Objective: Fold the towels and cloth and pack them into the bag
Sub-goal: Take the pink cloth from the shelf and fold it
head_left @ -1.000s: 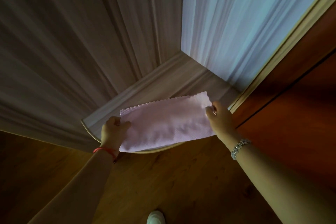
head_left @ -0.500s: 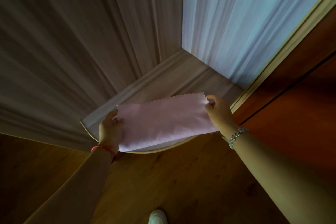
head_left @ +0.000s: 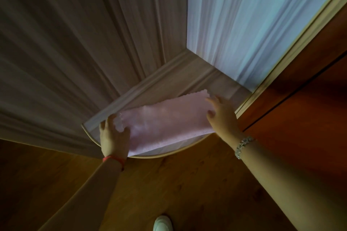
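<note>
One pink cloth [head_left: 167, 125] lies across a rounded corner shelf [head_left: 189, 80], with both my hands on it.

From the left: my left hand [head_left: 114, 137], a red string band [head_left: 113, 159] at its wrist, has its fingers curled over the cloth's wavy, scalloped left end, which is bunched up there; I cannot tell whether I am pinching it or only pressing it down. The cloth is soft and slightly fuzzy, a long strip with a straight stitched near edge running close to the shelf's curved pale trim. The shelf is grey wood-grain, set between two matching walls and a sheer white curtain [head_left: 253, 24]. My right hand [head_left: 221, 116], with one beaded bracelet [head_left: 243, 146], rests spread and flat at the cloth's right end, gripping nothing. Below are orange-brown floorboards [head_left: 178, 189] and one white shoe toe [head_left: 162, 223].
</note>
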